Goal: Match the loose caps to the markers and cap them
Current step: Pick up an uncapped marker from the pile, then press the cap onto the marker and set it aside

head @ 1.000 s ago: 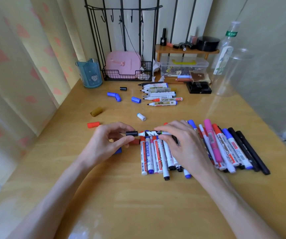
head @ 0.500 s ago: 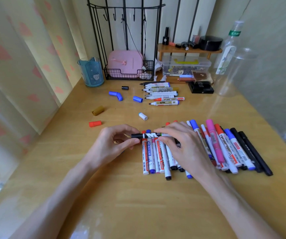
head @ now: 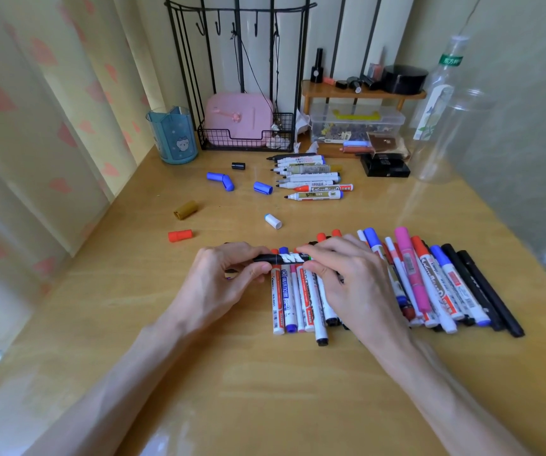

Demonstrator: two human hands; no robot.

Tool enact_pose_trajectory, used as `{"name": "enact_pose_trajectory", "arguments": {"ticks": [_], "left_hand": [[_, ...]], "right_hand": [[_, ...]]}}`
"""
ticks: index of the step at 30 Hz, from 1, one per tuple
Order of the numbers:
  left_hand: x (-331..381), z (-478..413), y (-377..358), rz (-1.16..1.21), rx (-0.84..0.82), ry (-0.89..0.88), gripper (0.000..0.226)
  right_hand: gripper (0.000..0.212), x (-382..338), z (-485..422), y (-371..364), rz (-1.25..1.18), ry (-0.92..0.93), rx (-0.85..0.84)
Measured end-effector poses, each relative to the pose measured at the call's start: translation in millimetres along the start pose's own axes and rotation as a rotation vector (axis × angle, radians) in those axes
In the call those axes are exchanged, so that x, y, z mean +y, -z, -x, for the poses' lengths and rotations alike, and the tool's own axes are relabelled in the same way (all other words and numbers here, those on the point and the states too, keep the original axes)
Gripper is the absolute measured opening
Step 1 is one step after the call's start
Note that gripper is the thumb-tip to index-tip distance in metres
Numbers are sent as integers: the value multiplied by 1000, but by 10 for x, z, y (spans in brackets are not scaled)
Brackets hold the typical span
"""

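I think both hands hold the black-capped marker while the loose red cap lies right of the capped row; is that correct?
No: the head view shows the loose red cap left of the capped row. Left hand and right hand do hold the black-capped marker.

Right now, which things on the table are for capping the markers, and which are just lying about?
For the job: black-and-white marker held by left hand and right hand; row of capped markers; uncapped markers at the back; red plastic cap, gold cap, white cap, blue cap, small black cap.
Just lying about: blue plastic cup; pink case; clear plastic bottle.
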State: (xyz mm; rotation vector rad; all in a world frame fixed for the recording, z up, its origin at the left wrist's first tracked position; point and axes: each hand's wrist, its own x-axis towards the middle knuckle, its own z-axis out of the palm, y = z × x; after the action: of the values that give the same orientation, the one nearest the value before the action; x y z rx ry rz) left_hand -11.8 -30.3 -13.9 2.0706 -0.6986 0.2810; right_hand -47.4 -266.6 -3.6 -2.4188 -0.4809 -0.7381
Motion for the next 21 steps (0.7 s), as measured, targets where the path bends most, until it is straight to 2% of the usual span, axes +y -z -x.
{"name": "enact_pose_trajectory", "arguments": {"ticks": [4, 9, 12, 15, 19, 21], "left_hand": [[-12, -8, 1, -16, -21, -3, 17], [39, -45, -25, 80, 20, 69, 22], [63, -92, -35, 152, 29, 78, 44], [26, -82, 2, 94, 58, 58, 42], [-8, -51, -6, 15, 68, 41, 34], [-18, -45, -28, 2, 72, 18, 33]], "right_hand": [[29, -1, 12, 0, 5, 5, -2], [21, -21, -35, 136, 51, -24, -45], [22, 3, -63, 213, 28, -114, 8], [21, -12, -118, 285, 62, -218, 50], [25, -235, -190, 218, 18, -330, -73], [25, -337, -221, 99, 79, -312, -153]]}}
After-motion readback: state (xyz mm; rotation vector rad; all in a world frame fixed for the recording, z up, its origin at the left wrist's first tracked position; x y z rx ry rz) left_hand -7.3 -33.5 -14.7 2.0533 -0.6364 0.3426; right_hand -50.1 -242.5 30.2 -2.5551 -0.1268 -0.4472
